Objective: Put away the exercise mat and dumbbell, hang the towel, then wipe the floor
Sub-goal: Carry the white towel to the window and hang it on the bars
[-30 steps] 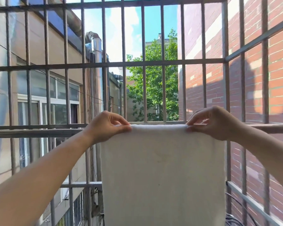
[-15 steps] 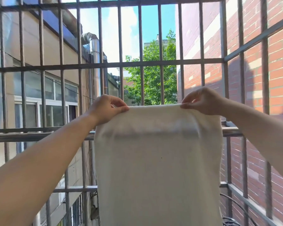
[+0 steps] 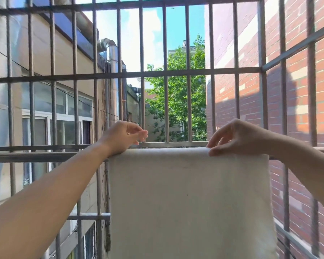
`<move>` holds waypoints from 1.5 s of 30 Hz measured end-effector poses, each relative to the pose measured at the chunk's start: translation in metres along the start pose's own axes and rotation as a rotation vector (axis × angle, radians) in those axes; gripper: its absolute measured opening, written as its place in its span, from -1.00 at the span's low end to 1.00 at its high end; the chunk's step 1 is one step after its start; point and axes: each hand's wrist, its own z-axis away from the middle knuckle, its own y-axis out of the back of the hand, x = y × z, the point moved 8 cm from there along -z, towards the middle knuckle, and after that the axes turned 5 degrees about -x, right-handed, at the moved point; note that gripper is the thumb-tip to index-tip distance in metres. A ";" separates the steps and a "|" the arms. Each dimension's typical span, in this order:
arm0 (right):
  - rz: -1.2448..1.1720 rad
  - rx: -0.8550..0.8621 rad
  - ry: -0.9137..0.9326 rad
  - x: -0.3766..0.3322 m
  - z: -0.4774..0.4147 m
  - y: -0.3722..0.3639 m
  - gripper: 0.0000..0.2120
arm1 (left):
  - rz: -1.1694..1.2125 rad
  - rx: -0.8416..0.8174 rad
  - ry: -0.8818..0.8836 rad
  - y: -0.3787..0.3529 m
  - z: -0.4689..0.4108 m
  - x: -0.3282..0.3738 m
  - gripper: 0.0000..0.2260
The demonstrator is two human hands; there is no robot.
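Head view: towel (image 3: 191,202) hangs lengthwise down over rail (image 3: 45,157), left hand (image 3: 122,137) released, right hand (image 3: 238,139) pinching fold.

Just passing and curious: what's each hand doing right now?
Left hand: open, holding nothing.
Right hand: pinching the towel at its top edge.

The towel (image 3: 191,193) is hanging draped over the horizontal rail (image 3: 45,157) at the barred window. It is folding across the rail at its top edge, with the near panel falling straight down past the bottom of the view. It is presenting as a plain white, slightly fuzzy cloth, lying flat and nearly unwrinkled, with a few faint marks. The right hand (image 3: 239,139) is pinching the top fold towards its right end, and the left hand (image 3: 123,135) is resting its heel on the top left corner.
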 end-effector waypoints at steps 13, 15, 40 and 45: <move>0.148 0.208 0.035 0.010 0.028 0.008 -0.79 | -0.306 -0.051 -0.197 0.003 0.055 0.019 -0.70; 0.112 0.258 0.067 0.009 0.030 0.010 -0.90 | -0.279 -0.014 -0.200 0.009 0.057 0.015 -0.74; 0.130 0.105 0.022 0.008 0.020 -0.001 -0.77 | -0.357 -0.032 -0.158 -0.007 0.052 0.001 -0.63; 0.259 0.120 0.002 0.014 0.026 -0.008 -0.53 | -0.595 0.015 -0.329 -0.017 0.063 0.009 -0.46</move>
